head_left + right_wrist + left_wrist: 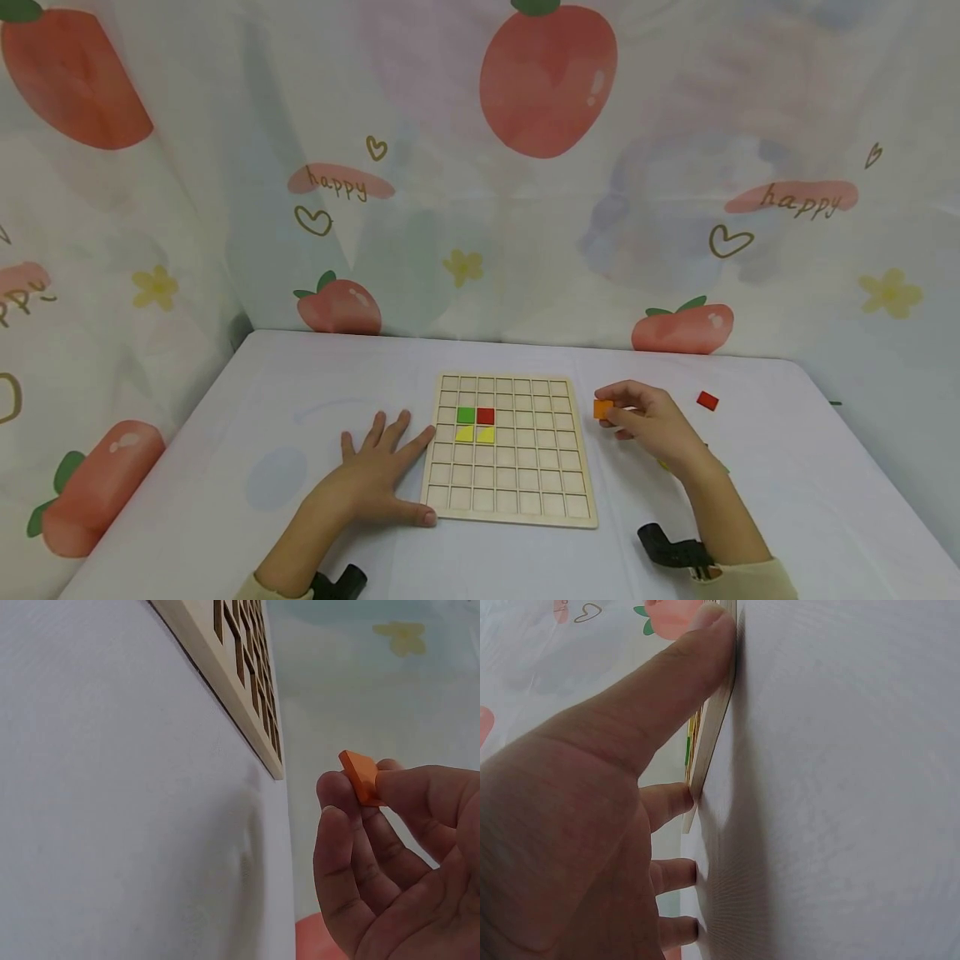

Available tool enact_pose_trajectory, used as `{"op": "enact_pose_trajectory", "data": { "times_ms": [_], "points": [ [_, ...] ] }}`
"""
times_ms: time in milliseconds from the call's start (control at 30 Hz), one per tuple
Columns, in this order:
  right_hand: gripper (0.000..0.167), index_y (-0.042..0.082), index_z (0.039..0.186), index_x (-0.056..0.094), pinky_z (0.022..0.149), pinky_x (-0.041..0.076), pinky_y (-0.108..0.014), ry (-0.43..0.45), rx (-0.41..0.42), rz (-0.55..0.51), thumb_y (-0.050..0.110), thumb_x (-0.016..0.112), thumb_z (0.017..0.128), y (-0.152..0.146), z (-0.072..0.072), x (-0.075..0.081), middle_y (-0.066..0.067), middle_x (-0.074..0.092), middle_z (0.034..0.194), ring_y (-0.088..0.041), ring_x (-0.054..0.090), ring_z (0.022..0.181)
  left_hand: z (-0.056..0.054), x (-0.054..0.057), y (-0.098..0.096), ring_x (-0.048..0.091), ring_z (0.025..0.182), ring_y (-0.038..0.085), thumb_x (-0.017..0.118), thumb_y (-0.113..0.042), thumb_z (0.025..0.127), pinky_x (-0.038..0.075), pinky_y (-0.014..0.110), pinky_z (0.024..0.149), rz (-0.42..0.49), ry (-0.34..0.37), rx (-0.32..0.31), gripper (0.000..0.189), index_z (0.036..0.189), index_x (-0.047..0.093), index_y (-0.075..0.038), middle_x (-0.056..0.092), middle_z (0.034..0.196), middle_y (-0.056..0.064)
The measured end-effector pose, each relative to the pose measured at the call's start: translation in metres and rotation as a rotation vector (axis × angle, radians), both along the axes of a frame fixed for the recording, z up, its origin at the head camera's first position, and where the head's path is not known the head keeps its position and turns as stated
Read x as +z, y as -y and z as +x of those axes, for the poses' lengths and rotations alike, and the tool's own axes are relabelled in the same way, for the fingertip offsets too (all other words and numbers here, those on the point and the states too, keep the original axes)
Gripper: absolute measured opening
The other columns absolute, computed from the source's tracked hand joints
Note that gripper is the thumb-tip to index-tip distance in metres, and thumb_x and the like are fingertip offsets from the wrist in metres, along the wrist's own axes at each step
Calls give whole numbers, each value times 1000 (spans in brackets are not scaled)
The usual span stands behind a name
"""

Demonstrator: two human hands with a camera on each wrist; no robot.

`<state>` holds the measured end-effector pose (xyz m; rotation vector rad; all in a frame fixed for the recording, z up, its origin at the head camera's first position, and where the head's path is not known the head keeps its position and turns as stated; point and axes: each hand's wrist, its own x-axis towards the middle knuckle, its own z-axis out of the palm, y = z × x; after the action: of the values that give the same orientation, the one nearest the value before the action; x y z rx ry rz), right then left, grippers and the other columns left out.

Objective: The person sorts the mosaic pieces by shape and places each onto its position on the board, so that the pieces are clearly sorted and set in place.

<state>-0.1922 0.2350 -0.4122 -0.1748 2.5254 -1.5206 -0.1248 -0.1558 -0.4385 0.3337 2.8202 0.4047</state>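
A wooden grid board [525,479] lies on the table, with a green square tile [466,415], a red square tile [486,416] and two yellow pieces [465,434] in its cells. My left hand [375,483] is spread at the board's left side, thumb and index finger touching its edge; the left wrist view shows the thumb [682,682] against that edge. Right of the board, my right hand [648,421] pinches an orange square tile [361,778] between thumb and fingers, raised above the table in the right wrist view.
Beyond my right hand a loose red tile [707,401] lies on the white tabletop [517,562]. Yellow and green bits show partly from under the right wrist. A printed curtain [540,250] stands behind the table and along its left side.
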Motion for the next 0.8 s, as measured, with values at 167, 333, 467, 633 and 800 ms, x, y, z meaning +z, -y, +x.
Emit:
{"op": "enact_pose_trajectory", "data": {
  "times_ms": [167, 333, 467, 633, 800],
  "points": [
    [29, -1, 127, 60, 78, 57, -34, 3, 13, -15, 7, 57, 99, 2, 0, -1, -19, 65, 122, -32, 69, 102, 0, 0, 0, 3, 153, 43, 73, -81, 60, 3, 80, 107, -5, -1, -4, 114, 156, 33, -36, 17, 167, 10],
    [31, -1, 129, 59, 79, 57, -34, 15, 36, -37, 8, 55, 100, 5, 1, -1, -19, 64, 125, -30, 69, 103, 1, 1, 0, 3, 153, 43, 73, -81, 60, 3, 80, 107, -7, -1, -4, 114, 156, 33, -35, 16, 167, 10],
    [32, 0, 130, 60, 80, 57, -32, 33, 47, -53, 9, 54, 100, 8, 1, -2, -18, 63, 128, -28, 69, 103, 1, 1, -1, 2, 153, 43, 73, -82, 60, 3, 80, 107, -9, 3, -1, 114, 156, 33, -35, 16, 167, 10],
    [31, 1, 130, 60, 80, 57, -32, 46, 50, -60, 9, 53, 101, 14, 0, -3, -17, 63, 128, -28, 69, 103, 1, 1, 0, 2, 153, 43, 73, -82, 60, 3, 80, 107, -7, 4, -4, 114, 156, 33, -35, 16, 167, 10],
    [32, 0, 131, 60, 80, 57, -32, 51, 56, -69, 9, 54, 101, 17, 0, -4, -17, 64, 126, -30, 69, 102, 0, 1, 0, 3, 153, 44, 73, -81, 60, 3, 81, 106, 0, 4, -6, 114, 156, 33, -34, 17, 167, 11]
  ]
}}
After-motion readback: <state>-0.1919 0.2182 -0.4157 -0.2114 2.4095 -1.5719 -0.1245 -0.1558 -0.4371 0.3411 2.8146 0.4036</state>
